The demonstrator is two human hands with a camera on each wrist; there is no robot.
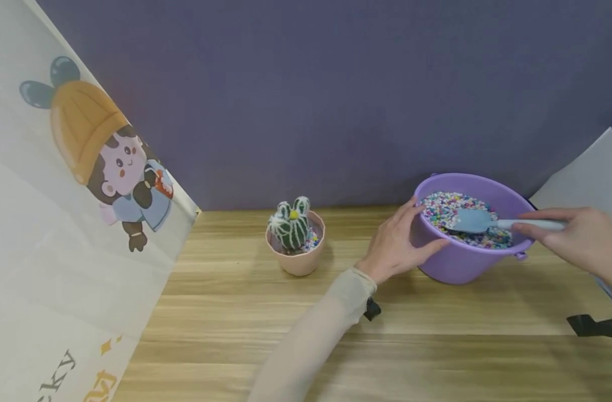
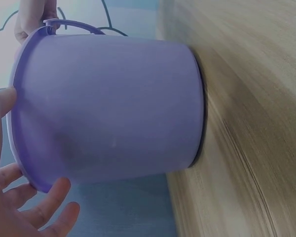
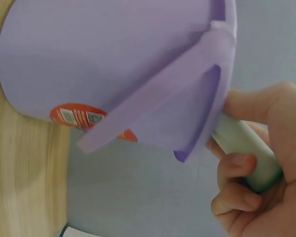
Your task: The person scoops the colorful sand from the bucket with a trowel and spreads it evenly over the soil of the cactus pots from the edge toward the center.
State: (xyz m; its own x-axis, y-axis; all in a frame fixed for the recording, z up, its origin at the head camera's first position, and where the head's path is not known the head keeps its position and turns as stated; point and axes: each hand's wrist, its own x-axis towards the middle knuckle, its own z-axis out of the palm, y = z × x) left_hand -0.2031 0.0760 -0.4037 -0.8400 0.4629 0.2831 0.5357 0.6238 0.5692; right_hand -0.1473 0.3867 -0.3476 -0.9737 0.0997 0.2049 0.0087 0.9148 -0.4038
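Note:
A purple bucket (image 1: 456, 265) stands on the wooden table, part filled with multicoloured granules (image 1: 446, 204). My left hand (image 1: 393, 243) holds its rim from the left, thumb along the near side and fingers at the far side. By its pale handle, my right hand (image 1: 582, 237) grips a light blue small shovel (image 1: 471, 221), whose blade lies at the granules inside the bucket. The right wrist view shows fingers curled round the handle (image 3: 246, 150) beside the rim; the blade is hidden there. The bucket's carrying handle (image 3: 153, 91) hangs down its side.
Left of the bucket stands a pink pot (image 1: 298, 263) with a knitted-looking green cactus (image 1: 292, 231) and some coloured granules. A dark blue-grey panel (image 1: 336, 100) rises behind the table. At the left is a white panel (image 1: 49, 234) with a cartoon figure.

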